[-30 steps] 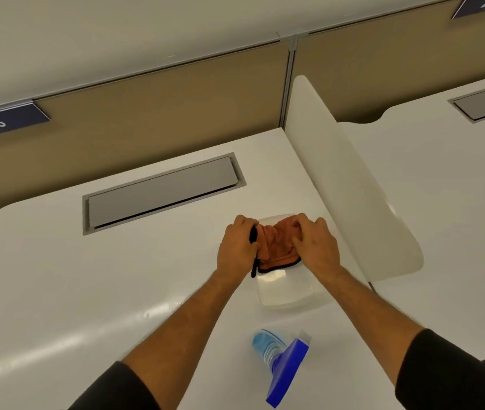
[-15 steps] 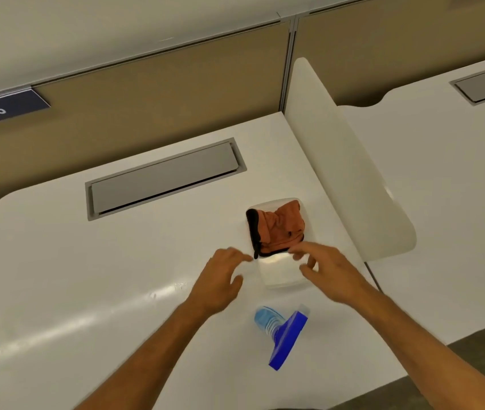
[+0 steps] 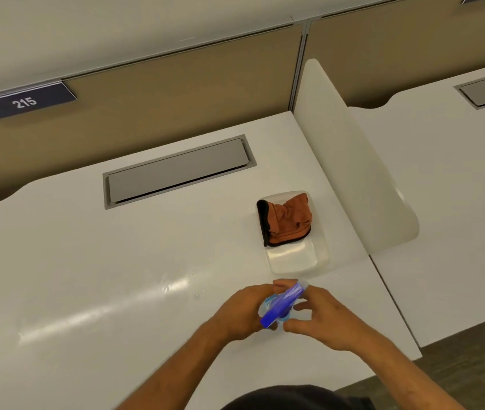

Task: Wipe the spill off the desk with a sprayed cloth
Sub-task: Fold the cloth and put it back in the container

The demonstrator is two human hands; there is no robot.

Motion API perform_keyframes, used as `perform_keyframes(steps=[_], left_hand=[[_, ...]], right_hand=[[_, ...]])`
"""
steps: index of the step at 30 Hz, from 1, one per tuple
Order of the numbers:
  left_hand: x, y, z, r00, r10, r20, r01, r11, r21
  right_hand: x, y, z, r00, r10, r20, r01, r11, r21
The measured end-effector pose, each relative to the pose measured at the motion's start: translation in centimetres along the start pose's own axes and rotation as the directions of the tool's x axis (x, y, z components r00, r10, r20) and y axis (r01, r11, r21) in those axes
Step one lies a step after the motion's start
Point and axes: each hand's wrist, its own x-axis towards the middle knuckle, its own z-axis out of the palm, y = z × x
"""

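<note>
An orange cloth [image 3: 287,221] with a black edge lies bunched in the far half of a clear plastic tray [image 3: 297,258] on the white desk [image 3: 87,261]. A spray bottle with a blue trigger head [image 3: 281,304] stands near the desk's front edge. My left hand [image 3: 242,313] wraps the bottle from the left. My right hand [image 3: 321,319] is at its right side with fingers curled near it, touching or nearly so. A few small wet drops [image 3: 197,294] glint on the desk left of the bottle.
A grey cable-port lid [image 3: 176,170] is set into the desk behind. A white divider panel [image 3: 353,161] stands along the right edge, close to the tray, with a second desk [image 3: 457,202] beyond. A tan partition with a "215" sign [image 3: 23,102] closes the back.
Both hands let go of the cloth, leaving it in the tray, and drew back toward me to the spray bottle. The view has shifted a little.
</note>
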Motion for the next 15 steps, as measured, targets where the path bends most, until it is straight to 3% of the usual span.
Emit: perform_keyframes(steps=[7, 15], left_hand=[[-1.3, 2.9, -1.6, 0.992, -0.051, -0.113, 0.046, 0.998, -0.043], [-1.6, 7.8, -7.3, 0.941, 0.149, -0.303, -0.119, 0.986, 0.115]], right_hand=[[-2.0, -3.8, -2.7, 0.974, -0.193, -0.117, 0.204, 0.975, 0.085], [-4.1, -7.4, -8.2, 0.886, -0.314, -0.342, 0.365, 0.926, 0.094]])
